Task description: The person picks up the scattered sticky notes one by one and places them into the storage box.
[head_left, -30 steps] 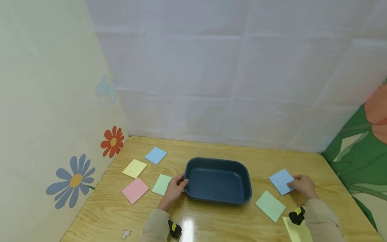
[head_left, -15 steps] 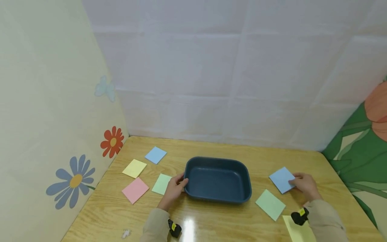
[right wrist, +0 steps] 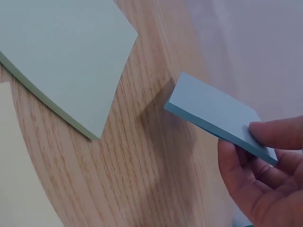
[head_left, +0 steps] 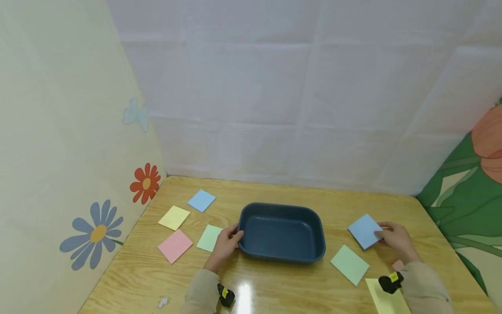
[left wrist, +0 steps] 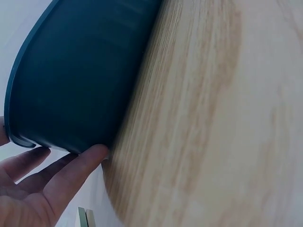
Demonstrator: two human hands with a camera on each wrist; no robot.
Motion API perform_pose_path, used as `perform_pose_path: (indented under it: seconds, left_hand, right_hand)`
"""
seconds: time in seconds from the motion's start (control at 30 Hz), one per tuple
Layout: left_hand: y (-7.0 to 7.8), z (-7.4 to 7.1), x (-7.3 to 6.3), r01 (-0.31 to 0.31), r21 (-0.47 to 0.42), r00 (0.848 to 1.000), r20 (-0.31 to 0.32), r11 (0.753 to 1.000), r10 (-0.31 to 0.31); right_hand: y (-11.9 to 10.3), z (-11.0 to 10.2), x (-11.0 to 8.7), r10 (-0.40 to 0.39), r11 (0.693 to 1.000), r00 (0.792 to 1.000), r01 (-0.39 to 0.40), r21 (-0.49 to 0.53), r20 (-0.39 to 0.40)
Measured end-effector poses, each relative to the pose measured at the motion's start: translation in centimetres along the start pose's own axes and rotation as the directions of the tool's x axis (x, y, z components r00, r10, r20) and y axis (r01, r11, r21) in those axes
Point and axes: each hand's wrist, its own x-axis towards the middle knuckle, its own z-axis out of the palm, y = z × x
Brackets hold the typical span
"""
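My left hand [head_left: 225, 247] grips the left end of a dark blue rectangular basin [head_left: 281, 235]. Its thumb lies at the rim, and in the left wrist view the fingers [left wrist: 75, 175] press against the outer wall. My right hand [head_left: 396, 239] pinches a blue sticky-note pad [head_left: 365, 231] by its right corner, thumb on top and fingers below. In the right wrist view the blue pad [right wrist: 215, 113] is tilted above the wood, with a shadow beneath. A green sticky-note pad [head_left: 350, 264] lies between the basin and my right sleeve.
Left of the basin lie blue [head_left: 201, 200], yellow [head_left: 174, 217], pink [head_left: 175, 246] and green [head_left: 209, 238] pads. By the right sleeve are a yellow pad [head_left: 386, 298] and a partly hidden pink pad [head_left: 398, 265]. A white cloth wall [head_left: 251, 109] stands behind the table.
My right hand has raised the blue pad slightly off the table, and the pad's far corner has shifted upward in view. The left hand and basin stay almost still.
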Motion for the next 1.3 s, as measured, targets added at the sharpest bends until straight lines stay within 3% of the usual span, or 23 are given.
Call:
perform_pose_path:
  seconds: [0.2, 0.33, 0.43, 0.53, 0.7, 0.77, 0.93, 1.1, 1.3]
  left_hand:
    - [0.3, -0.1, -0.1, 0.003, -0.014, 1.000, -0.001, 1.000, -0.003]
    - [1.5, 0.0, -0.7, 0.008, -0.022, 1.000, -0.001, 1.000, -0.008]
    - [2.6, 0.1, -1.1, 0.009, -0.002, 1.000, -0.005, 1.000, -0.009]
    - [3.0, 0.2, -1.3, 0.006, 0.010, 1.000, -0.007, 1.000, -0.006]
    - [1.6, -0.1, -0.8, 0.008, -0.020, 1.000, -0.002, 1.000, -0.008]
    - [0.9, -0.2, -0.4, 0.011, -0.022, 1.000, -0.006, 1.000, -0.011]
    - [0.0, -0.2, 0.0, 0.011, -0.012, 1.000, -0.014, 1.000, -0.011]
    - [0.2, 0.0, 0.0, 0.016, -0.020, 1.000, -0.011, 1.000, -0.016]
    - [0.4, 0.1, -0.1, 0.010, -0.008, 1.000, -0.009, 1.000, -0.010]
  right_hand:
    - [5.0, 0.2, 3.8, -0.031, 0.997, 0.999, 0.029, -0.069, -0.041]
    - [6.3, 0.3, 5.0, -0.058, 0.996, 0.997, 0.054, -0.076, -0.053]
    - [5.7, 0.2, 4.9, -0.064, 0.997, 0.997, 0.063, -0.038, -0.042]
    - [3.5, 0.0, 3.7, -0.057, 0.998, 0.998, 0.057, 0.002, -0.014]
    - [-0.3, -0.4, 1.0, -0.079, 0.995, 0.996, 0.076, 0.057, 0.045]
    - [-0.5, -0.4, 0.9, -0.098, 0.989, 0.994, 0.092, 0.118, 0.048]
    - [1.6, -0.4, 2.8, -0.100, 0.958, 0.995, 0.089, 0.271, 0.028]
    - [1.8, -0.3, 3.2, -0.115, 0.951, 0.992, 0.098, 0.293, 0.042]
    - [-2.9, 0.1, -0.3, -0.119, 0.970, 0.991, 0.104, 0.218, 0.058]
